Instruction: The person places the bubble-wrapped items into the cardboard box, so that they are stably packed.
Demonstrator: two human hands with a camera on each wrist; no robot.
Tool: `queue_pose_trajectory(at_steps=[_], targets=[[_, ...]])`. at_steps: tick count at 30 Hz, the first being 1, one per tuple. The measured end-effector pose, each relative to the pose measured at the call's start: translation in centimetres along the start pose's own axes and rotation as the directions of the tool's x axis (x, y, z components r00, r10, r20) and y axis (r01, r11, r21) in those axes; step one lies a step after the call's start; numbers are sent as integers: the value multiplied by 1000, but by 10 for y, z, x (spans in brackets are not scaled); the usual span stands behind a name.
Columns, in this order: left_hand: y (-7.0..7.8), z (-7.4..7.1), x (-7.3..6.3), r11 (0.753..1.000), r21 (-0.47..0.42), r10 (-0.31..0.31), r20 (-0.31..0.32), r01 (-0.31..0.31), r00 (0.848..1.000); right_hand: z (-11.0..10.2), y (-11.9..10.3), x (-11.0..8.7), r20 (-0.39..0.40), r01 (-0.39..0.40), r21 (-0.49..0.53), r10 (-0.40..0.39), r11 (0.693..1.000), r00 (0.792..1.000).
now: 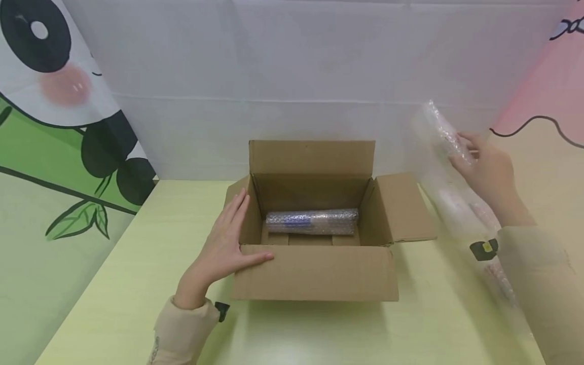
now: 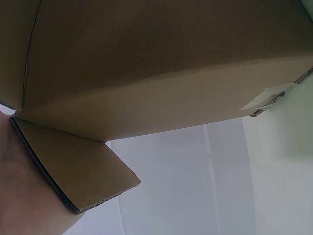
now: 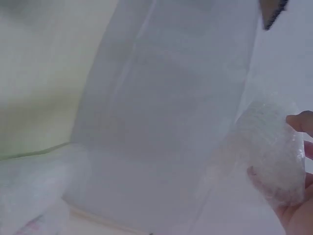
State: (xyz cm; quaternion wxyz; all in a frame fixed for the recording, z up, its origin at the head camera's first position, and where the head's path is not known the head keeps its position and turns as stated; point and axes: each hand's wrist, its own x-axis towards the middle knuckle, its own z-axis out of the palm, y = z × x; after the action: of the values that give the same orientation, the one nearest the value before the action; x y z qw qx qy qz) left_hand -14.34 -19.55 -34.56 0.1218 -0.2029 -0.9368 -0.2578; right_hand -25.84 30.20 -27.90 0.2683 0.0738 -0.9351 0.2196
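While the left hand rests on the near left corner of an open cardboard box, its fingers lie nearly straight against the left flap and its thumb stretches over the near flap, the hand spread wide rather than curled round anything; the right hand, thumb and fingers bent together, pinches a sheet of clear bubble wrap, which trails down along the right edge of the desk and partly behind the sleeve.

The box sits near the desk's far edge, well in from its left edge; its far flap stands upright, its right flap is folded outward; on the box floor, lying lengthwise from side to side, is a bubble-wrapped bundle with a bluish patch; what it contains cannot be made out.

Beyond the far edge hangs pale creased cloth; to the left is a cartoon print in black, white and green.
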Motion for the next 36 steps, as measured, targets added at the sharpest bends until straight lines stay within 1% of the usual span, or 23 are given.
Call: queue_pose_trajectory(at_steps=[3, 6, 7, 8, 10, 11, 13, 15, 16, 17, 19, 21, 22, 24, 26, 29, 31, 33, 35, 36], targets=[[0, -1, 1, 1000, 1, -5, 4, 5, 1000, -17, -31, 6, -56, 91, 16, -90, 996, 994], [-1, -2, 1, 1000, -1, -12, 12, 12, 1000, -31, -67, 8, -57, 179, 30, -177, 983, 982], [-1, -2, 1, 1000, -3, -14, 14, 14, 1000, -34, -79, 8, -58, 221, 36, -218, 975, 974], [-1, -2, 2, 1000, -3, -15, 13, 15, 1000, -38, -92, 8, -62, 272, 39, -269, 962, 961], [-1, -1, 2, 1000, -6, -15, 13, 15, 1000, -42, -115, 8, -60, 378, 35, -375, 925, 925], [-1, -1, 2, 1000, -7, -15, 12, 15, 1000, -43, -125, 8, -61, 437, 39, -434, 899, 899], [-1, 0, 2, 1000, -12, -18, 11, 18, 1000, -44, -142, 8, -35, 529, 53, -528, 847, 848], [-1, 1, 2, 1000, -17, -20, 12, 20, 1000, -44, -156, 7, 29, 575, 82, -578, 814, 815], [0, 2, 2, 1000, -18, -21, 11, 22, 1000, -44, -162, 6, 71, 585, 99, -592, 805, 803], [0, 2, 2, 1000, -19, -22, 9, 22, 1000, -43, -167, 5, 119, 590, 121, -602, 798, 790], [1, 3, 2, 1000, -19, -21, 3, 21, 1000, -41, -176, 4, 228, 580, 131, -594, 804, 771], [1, 3, 2, 1000, -12, -16, -4, 16, 1000, -38, -184, 3, 332, 578, 127, -584, 806, 741], [1, 3, 3, 1000, -9, -14, -7, 14, 1000, -36, -187, 3, 382, 577, 126, -577, 807, 722], [2, 3, 3, 1000, -2, -8, -13, 8, 1000, -30, -194, 3, 471, 580, 129, -565, 804, 678], [2, 3, 4, 1000, 2, -5, -16, 5, 1000, -22, -200, 5, 540, 590, 142, -562, 795, 627], [2, 2, 4, 1000, 0, -4, -18, 4, 1000, -8, -210, 6, 630, 595, 160, -545, 788, 553], [2, 2, 4, 1000, -2, -4, -18, 4, 1000, 3, -216, 7, 683, 601, 149, -521, 785, 511], [3, 2, 3, 1000, -3, -5, -17, 5, 1000, 14, -222, 6, 722, 622, 130, -503, 772, 475], [3, 2, 2, 1000, -4, -5, -17, 5, 1000, 26, -227, 5, 747, 652, 109, -495, 750, 444], [3, 2, 2, 1000, -5, -4, -17, 4, 1000, 31, -228, 4, 755, 663, 103, -492, 741, 433]])
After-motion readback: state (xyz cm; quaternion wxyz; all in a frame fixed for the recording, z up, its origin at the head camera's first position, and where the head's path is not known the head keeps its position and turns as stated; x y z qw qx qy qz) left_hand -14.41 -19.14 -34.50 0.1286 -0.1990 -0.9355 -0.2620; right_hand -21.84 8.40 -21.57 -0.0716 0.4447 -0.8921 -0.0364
